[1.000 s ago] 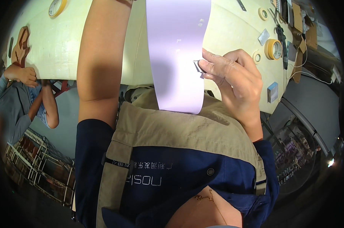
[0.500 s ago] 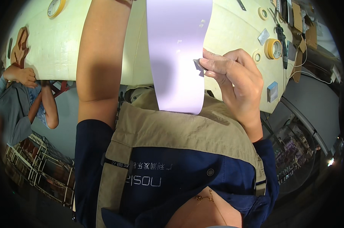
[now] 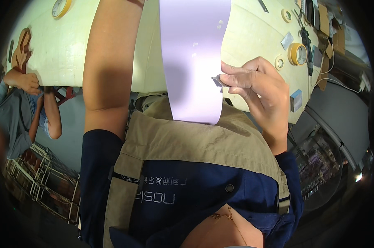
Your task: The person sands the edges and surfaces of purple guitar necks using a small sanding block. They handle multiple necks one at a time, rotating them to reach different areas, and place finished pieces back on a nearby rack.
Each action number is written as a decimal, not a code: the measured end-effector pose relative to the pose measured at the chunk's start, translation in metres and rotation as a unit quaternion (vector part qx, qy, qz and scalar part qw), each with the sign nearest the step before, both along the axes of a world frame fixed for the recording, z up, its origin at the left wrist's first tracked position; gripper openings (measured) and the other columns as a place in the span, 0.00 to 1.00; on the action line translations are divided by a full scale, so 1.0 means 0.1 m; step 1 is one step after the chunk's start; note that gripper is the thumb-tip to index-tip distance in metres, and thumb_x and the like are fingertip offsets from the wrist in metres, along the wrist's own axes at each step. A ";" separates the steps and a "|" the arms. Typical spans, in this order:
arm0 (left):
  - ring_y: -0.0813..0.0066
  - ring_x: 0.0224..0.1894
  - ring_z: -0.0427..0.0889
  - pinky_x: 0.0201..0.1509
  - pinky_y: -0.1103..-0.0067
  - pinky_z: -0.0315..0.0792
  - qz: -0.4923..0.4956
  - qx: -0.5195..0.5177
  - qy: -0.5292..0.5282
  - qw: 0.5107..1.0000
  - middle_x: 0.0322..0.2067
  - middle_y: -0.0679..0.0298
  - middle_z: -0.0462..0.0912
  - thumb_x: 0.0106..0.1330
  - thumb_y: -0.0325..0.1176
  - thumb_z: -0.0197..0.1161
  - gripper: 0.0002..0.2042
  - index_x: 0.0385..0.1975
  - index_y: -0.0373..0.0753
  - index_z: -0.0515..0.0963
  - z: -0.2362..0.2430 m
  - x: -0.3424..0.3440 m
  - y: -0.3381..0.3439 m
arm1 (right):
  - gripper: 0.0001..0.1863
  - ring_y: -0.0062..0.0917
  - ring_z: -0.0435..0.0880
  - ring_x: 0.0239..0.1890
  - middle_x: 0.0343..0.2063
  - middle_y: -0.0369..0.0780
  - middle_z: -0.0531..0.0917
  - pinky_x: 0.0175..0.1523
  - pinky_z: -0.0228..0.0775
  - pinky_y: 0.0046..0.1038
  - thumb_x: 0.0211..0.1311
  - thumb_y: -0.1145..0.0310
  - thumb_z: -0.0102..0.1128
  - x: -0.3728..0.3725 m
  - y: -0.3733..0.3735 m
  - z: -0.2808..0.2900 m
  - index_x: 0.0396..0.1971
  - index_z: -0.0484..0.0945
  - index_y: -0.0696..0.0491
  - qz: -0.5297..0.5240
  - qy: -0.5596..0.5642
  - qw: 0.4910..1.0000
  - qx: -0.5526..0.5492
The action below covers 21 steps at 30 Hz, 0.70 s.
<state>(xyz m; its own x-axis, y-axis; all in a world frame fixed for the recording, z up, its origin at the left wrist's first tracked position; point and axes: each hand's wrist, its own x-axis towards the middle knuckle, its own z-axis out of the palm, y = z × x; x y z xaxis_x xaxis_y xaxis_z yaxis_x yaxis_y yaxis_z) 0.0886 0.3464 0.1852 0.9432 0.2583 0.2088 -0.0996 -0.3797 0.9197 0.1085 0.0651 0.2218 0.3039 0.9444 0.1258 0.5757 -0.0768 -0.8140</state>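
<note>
A long, smooth lavender piece (image 3: 195, 78) with one wavy edge runs from the top of the view down to my apron, its lower end against the cloth. Several small pale patches show on its surface. At its right edge my right hand (image 3: 259, 84) is closed, thumb and fingers pinching a small dark grey piece (image 3: 218, 81) that looks like folded sandpaper. The grey piece lies at the lavender surface's edge. My left forearm reaches up along the left side of the piece; my left hand is beyond the top edge.
Rolls of tape (image 3: 297, 54), a small blue box (image 3: 296, 100) and a dark slim tool (image 3: 306, 39) lie on the pale table (image 3: 253, 33) at right. At far left another person's hand (image 3: 29, 84) is beside a brown wooden piece (image 3: 22, 51). A wire rack (image 3: 42, 173) stands lower left.
My right hand has shifted slightly down and to the right along the edge, with the grey piece still pinched. The lavender piece and my left forearm look nearly unmoved.
</note>
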 end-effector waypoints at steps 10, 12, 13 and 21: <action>0.89 0.18 0.58 0.19 0.87 0.54 0.007 -0.011 0.009 1.000 0.16 0.77 0.62 0.71 0.56 0.51 0.22 0.26 0.43 0.73 0.01 0.02 0.00 | 0.15 0.22 0.74 0.25 0.31 0.37 0.87 0.32 0.69 0.21 0.38 0.79 0.72 -0.07 0.04 0.01 0.32 0.85 0.54 -0.044 -0.079 0.996 0.015; 0.89 0.18 0.58 0.19 0.87 0.54 0.013 -0.002 0.015 1.000 0.16 0.77 0.62 0.71 0.56 0.51 0.22 0.26 0.43 0.73 0.01 0.01 0.00 | 0.15 0.22 0.74 0.25 0.31 0.36 0.87 0.31 0.68 0.21 0.37 0.79 0.72 -0.06 0.05 0.00 0.32 0.85 0.54 -0.037 -0.091 0.995 0.018; 0.89 0.18 0.58 0.19 0.87 0.54 0.011 -0.004 0.011 1.000 0.16 0.77 0.62 0.71 0.56 0.51 0.22 0.26 0.43 0.73 0.01 0.01 -0.01 | 0.15 0.22 0.74 0.25 0.31 0.36 0.87 0.31 0.67 0.21 0.37 0.79 0.72 -0.05 0.06 -0.01 0.31 0.85 0.54 -0.034 -0.099 0.994 0.021; 0.88 0.18 0.58 0.20 0.87 0.54 0.022 0.016 -0.006 1.000 0.16 0.77 0.62 0.71 0.55 0.51 0.21 0.28 0.42 0.73 0.04 -0.01 -0.06 | 0.16 0.20 0.73 0.25 0.31 0.34 0.88 0.31 0.63 0.20 0.35 0.78 0.72 -0.07 0.03 -0.09 0.31 0.85 0.52 -0.033 -0.153 0.988 0.018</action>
